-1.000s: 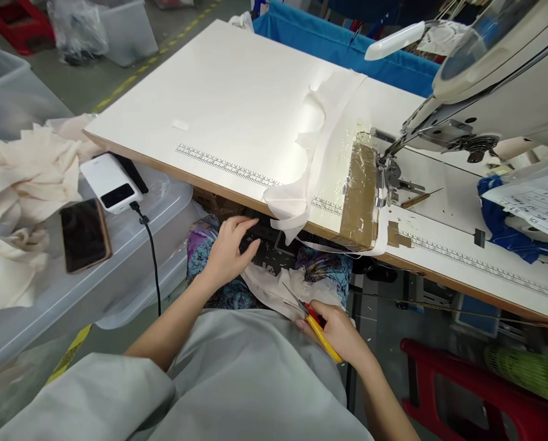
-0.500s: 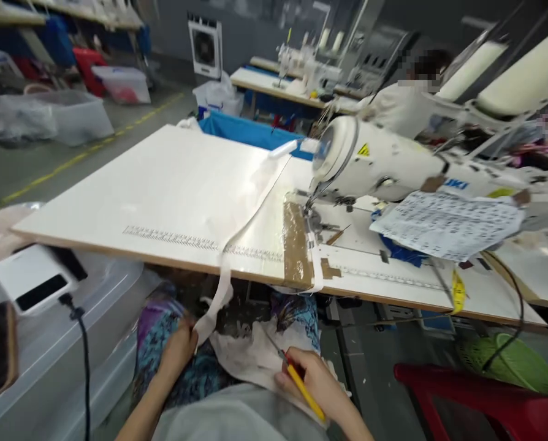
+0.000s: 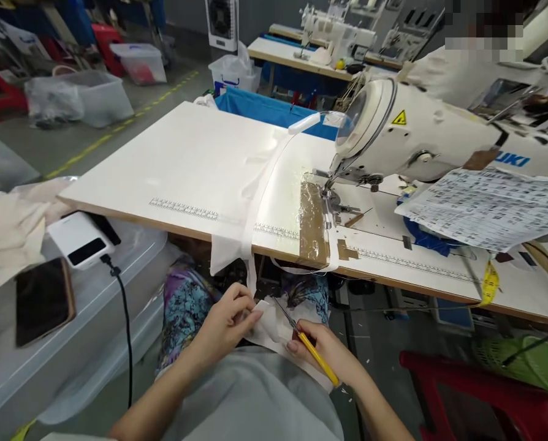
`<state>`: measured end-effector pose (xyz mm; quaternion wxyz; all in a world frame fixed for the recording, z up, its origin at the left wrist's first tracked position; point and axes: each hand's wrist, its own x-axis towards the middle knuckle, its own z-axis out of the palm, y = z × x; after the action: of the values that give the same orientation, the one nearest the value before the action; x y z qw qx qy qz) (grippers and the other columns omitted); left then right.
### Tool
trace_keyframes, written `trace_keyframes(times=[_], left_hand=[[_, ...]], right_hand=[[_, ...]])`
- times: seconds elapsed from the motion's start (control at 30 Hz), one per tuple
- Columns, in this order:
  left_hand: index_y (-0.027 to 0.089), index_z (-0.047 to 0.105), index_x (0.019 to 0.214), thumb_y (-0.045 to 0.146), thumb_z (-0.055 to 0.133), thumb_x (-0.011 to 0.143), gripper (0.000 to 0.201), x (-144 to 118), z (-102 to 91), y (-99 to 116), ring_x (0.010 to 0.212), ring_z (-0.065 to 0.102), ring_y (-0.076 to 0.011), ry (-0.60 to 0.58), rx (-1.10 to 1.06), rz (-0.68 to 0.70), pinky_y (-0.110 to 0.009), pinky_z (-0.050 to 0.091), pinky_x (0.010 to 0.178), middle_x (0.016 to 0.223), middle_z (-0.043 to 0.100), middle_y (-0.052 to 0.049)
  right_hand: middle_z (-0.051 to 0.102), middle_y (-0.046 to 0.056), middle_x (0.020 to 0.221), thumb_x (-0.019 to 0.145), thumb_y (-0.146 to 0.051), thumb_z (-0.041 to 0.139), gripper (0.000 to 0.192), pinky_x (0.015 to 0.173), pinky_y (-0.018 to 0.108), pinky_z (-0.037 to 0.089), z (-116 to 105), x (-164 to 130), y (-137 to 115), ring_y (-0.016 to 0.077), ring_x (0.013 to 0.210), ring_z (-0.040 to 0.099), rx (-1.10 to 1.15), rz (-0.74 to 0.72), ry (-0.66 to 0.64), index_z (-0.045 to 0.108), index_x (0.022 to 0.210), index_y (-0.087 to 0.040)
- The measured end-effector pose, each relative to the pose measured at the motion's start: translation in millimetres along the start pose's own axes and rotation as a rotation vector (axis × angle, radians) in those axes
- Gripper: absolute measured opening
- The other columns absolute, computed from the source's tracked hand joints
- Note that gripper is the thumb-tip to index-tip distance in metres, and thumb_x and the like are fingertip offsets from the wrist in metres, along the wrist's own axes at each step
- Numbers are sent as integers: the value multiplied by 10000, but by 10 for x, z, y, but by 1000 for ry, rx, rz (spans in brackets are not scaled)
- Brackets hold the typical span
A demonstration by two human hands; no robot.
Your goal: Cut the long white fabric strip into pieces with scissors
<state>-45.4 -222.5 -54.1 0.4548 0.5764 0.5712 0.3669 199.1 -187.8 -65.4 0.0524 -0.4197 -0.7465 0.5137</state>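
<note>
My left hand (image 3: 230,318) is above my lap, thumb and fingers pinching the end of a white fabric strip (image 3: 251,275). That strip runs up over the table edge, beside a sheer white piece of cloth (image 3: 228,248) hanging over the same edge. My right hand (image 3: 317,346) is wrapped round yellow-handled thread snips (image 3: 317,355), whose thin metal tip points up and left towards my left hand. Under both hands, white cloth (image 3: 274,327) lies across my lap.
A sewing machine (image 3: 393,131) stands on the white table (image 3: 173,159), a printed sheet (image 3: 490,205) on its front. To my left, a phone (image 3: 44,300) and a white device (image 3: 78,239) lie on a plastic bin (image 3: 85,318). A red stool (image 3: 480,392) is at right.
My left hand has moved up and right, closer to the snips, with the strip's end between its fingers. More white cloth now hangs over the table edge. The view has shifted.
</note>
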Motion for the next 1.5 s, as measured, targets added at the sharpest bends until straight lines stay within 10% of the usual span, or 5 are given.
trace_keyframes(times=[0.3, 1.5], left_hand=[[149, 572, 827, 579, 632, 788, 435, -32, 74, -127, 568, 674, -183, -252, -601, -412, -225, 486, 531, 605, 695, -63], [153, 561, 706, 591, 641, 768, 450, -28, 47, -264, 512, 657, -157, -219, -624, -469, -200, 466, 498, 545, 677, -51]], right_hand=[[374, -48, 631, 876, -601, 467, 436, 510, 234, 253, -120, 199, -19, 113, 574, 337, -135, -18, -224, 389, 704, -208], [387, -39, 512, 822, -637, 507, 501, 487, 249, 207, -2, 362, -87, 115, 478, 332, -438, 9, -78, 372, 585, -217]])
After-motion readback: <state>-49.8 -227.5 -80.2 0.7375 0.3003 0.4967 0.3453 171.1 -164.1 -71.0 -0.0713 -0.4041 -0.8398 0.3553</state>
